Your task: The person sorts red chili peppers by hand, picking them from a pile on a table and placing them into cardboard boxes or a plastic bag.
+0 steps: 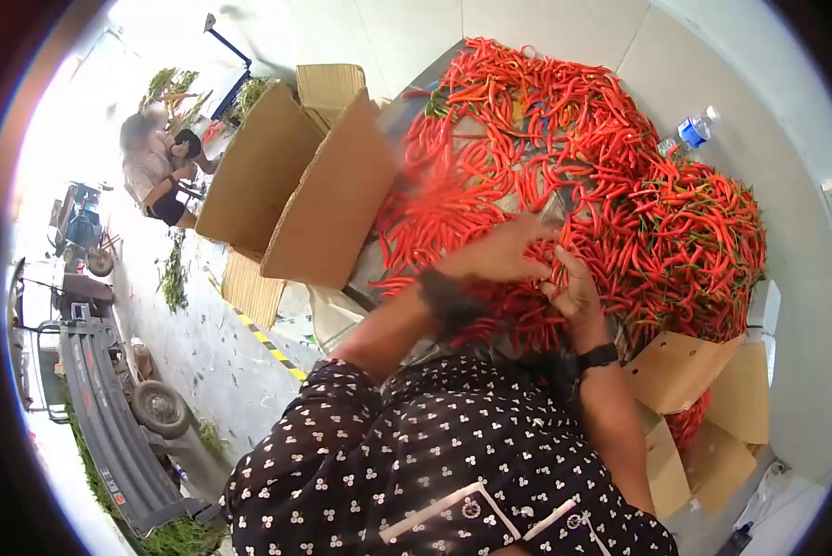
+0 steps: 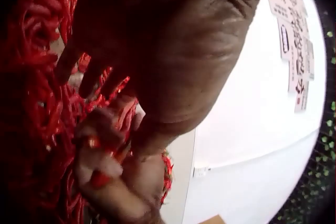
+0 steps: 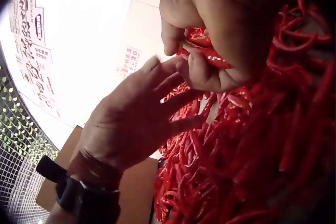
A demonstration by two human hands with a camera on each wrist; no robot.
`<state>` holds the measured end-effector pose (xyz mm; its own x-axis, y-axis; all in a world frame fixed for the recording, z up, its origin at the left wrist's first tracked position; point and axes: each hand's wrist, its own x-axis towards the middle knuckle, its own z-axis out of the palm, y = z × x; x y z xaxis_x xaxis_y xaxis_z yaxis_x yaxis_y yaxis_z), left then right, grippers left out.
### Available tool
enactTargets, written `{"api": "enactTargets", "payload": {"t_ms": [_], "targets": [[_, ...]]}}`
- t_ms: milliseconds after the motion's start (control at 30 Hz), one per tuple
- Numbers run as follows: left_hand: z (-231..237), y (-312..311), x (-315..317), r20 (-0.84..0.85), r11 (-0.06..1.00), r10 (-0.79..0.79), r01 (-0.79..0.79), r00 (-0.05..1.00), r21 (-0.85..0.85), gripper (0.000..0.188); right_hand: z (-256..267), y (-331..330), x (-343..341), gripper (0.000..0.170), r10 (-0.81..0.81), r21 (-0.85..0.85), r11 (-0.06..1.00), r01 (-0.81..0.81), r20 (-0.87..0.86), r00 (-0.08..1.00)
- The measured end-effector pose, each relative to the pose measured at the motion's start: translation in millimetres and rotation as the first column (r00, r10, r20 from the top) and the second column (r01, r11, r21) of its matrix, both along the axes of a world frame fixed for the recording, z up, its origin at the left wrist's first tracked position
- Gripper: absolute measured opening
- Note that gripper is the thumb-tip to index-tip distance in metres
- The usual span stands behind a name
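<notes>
Over a wide heap of red chilies (image 1: 620,213), both hands meet in the head view. My left hand (image 1: 504,252) has its fingers extended; in the right wrist view the left hand (image 3: 139,116) shows outstretched fingers, its tips close to the other hand. My right hand (image 1: 575,289) is curled round a few red chilies, and in the right wrist view the right hand (image 3: 220,35) pinches the chilies (image 3: 212,57) between thumb and fingers. The left wrist view shows the left palm (image 2: 173,50) above the blurred right hand (image 2: 121,182).
An open cardboard box (image 1: 328,195) stands left of the heap; another box (image 1: 685,371) with chilies inside is at lower right. A water bottle (image 1: 692,132) lies by the wall. Farther left are a seated person (image 1: 156,171) and a cart (image 1: 110,417).
</notes>
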<state>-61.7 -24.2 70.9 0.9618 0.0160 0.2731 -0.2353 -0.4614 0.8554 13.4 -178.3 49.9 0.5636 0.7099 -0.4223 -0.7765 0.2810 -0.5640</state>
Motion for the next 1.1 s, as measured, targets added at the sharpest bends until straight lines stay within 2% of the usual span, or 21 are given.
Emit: {"api": "enactTargets", "payload": {"t_ms": [33,100,167,200,233,267,300,367,500,567,667,700,767,800,867,900,967,1000,1067,1100], "targets": [[7,18,-5,-0.100,0.996,-0.030,0.021,0.995,-0.088,0.043,-3,-6,3,0.025,0.061,0.039,0.997,-0.059,-0.035,0.998],[-6,64,-12,0.037,0.952,0.263,-0.266,0.964,0.151,0.023,-4,-10,-1,0.024,0.124,0.083,0.990,-0.117,-0.076,0.989],[1,83,-28,0.018,0.882,0.400,-0.390,0.916,0.263,0.014,3,-7,-7,0.025,0.085,-0.071,0.993,-0.089,-0.058,0.995],[11,90,-37,0.014,0.880,0.405,-0.394,0.914,0.265,0.014,-1,-7,-8,0.025,0.091,-0.070,0.993,-0.095,-0.062,0.994],[24,97,-44,-0.166,0.796,0.515,-0.399,0.841,0.455,0.017,-5,-7,-7,0.024,0.092,-0.078,0.992,-0.096,-0.055,0.994],[31,104,-51,-0.309,0.698,0.630,-0.344,0.713,0.628,0.022,-9,-7,-6,0.024,0.093,-0.084,0.992,-0.097,-0.047,0.994],[22,111,-57,-0.311,0.697,0.633,-0.346,0.710,0.629,0.022,-12,-6,-6,0.024,0.097,-0.084,0.991,-0.101,-0.049,0.994],[-12,122,-62,0.000,0.659,0.539,-0.422,0.842,0.623,0.023,-13,-9,-4,0.021,0.137,-0.122,0.984,-0.134,0.022,0.990],[-25,129,-60,-0.044,0.686,0.521,-0.387,0.853,0.617,0.022,-5,-10,-8,0.017,0.131,-0.125,0.984,-0.125,0.038,0.991],[-19,121,-59,-0.111,0.619,0.586,-0.354,0.803,0.701,0.020,-3,-11,-8,0.018,0.130,-0.172,0.978,-0.118,0.059,0.990],[-39,130,-61,-0.097,0.606,0.574,-0.343,0.813,0.718,0.017,-2,-11,-8,0.021,0.138,-0.167,0.978,-0.126,0.061,0.989],[-33,129,-64,-0.096,0.605,0.575,-0.344,0.812,0.718,0.017,-2,-11,-8,0.021,0.139,-0.166,0.978,-0.127,0.062,0.988],[-23,127,-70,0.037,0.672,0.511,-0.426,0.859,0.605,0.016,-3,-13,-7,0.024,0.157,-0.172,0.975,-0.139,0.094,0.983],[-7,119,-73,0.036,0.675,0.509,-0.424,0.860,0.604,0.016,-3,-14,-6,0.024,0.154,-0.174,0.975,-0.136,0.093,0.984],[26,103,-82,-0.010,0.766,0.555,-0.507,0.832,0.395,0.018,-5,-16,-7,0.026,0.170,-0.182,0.972,-0.151,0.089,0.982],[13,105,-86,-0.011,0.766,0.555,-0.506,0.832,0.395,0.018,-6,-16,-6,0.026,0.170,-0.182,0.971,-0.152,0.088,0.982],[-23,111,-96,-0.055,0.828,0.368,-0.301,0.928,0.473,0.020,-9,-16,-4,0.026,0.173,-0.185,0.971,-0.154,0.091,0.981],[-21,106,-99,-0.056,0.827,0.372,-0.303,0.926,0.474,0.020,-9,-14,-4,0.026,0.177,-0.184,0.970,-0.159,0.090,0.980],[-13,88,-103,-0.072,0.687,0.272,-0.141,0.960,0.713,0.022,-8,-15,-5,0.026,0.172,-0.166,0.974,-0.155,0.090,0.981],[-13,84,-103,-0.073,0.689,0.271,-0.141,0.960,0.711,0.022,-9,-16,-3,0.026,0.172,-0.169,0.973,-0.155,0.089,0.981]]}}
